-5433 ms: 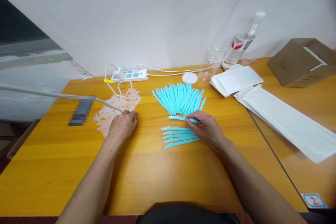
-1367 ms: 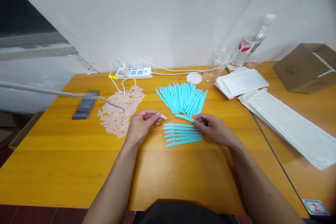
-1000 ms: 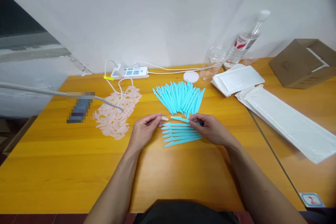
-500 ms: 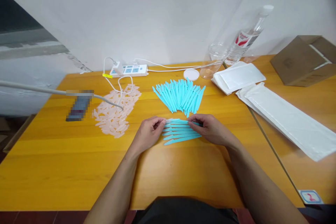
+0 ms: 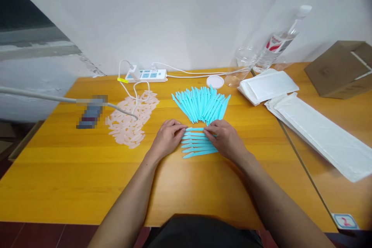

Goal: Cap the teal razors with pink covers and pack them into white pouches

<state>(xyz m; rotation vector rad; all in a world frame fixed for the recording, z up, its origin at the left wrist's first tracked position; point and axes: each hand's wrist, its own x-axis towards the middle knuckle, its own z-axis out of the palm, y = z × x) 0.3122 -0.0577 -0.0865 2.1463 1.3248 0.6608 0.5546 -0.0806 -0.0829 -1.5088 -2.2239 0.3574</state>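
Observation:
My left hand (image 5: pixel 167 137) pinches the notched left end of a turquoise eyebrow razor (image 5: pixel 195 129) between thumb and fingers. The right end of that same razor is in the grip of my right hand (image 5: pixel 227 139). It lies level at the far side of a row of several like razors (image 5: pixel 199 145), spaced apart on the table with their notched ends to the left. My right fingers cover part of the row's right ends. Just beyond, a fanned pile of turquoise razors (image 5: pixel 202 102) spreads out. Small pale pink pieces (image 5: pixel 129 124) are scattered to the left.
A white power strip (image 5: pixel 154 74) with cables stands by the wall. Left lies a blurred dark phone (image 5: pixel 90 114) under a grey cable. At right are a round white lid (image 5: pixel 215 81), clear cup (image 5: pixel 240 66), bottle (image 5: pixel 276 46), white packets (image 5: pixel 319 135) and a cardboard box (image 5: pixel 338 69).
Both hands have shifted slightly away from my body, and the right hand has come a little left. The razor between them now shows more clearly at the row's far side. The view has shifted slightly.

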